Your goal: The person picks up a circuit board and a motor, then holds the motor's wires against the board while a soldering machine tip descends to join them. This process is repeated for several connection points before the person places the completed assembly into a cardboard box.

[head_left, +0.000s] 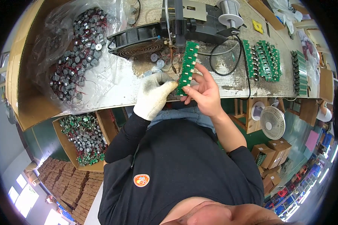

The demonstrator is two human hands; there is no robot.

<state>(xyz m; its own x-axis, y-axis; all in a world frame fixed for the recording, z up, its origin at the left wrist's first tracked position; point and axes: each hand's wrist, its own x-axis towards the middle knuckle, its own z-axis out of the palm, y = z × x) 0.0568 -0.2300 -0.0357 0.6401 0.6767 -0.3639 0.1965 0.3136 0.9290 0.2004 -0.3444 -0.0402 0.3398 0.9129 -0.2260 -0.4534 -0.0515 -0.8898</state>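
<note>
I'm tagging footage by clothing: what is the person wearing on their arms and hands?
The left hand wears a white knitted work glove, slightly soiled. The right hand is bare, no glove. Both arms have black long sleeves; the right sleeve is pushed up, leaving the forearm uncovered.

Take the black round-grilled fan [139, 42] on your worn bench as the marker: left of it lies a clear plastic bag of small grey cylindrical parts [77, 48], right of it stand rows of green circuit boards [267, 60] (upright), and beyond it a silver solder spool [229, 10].
</note>
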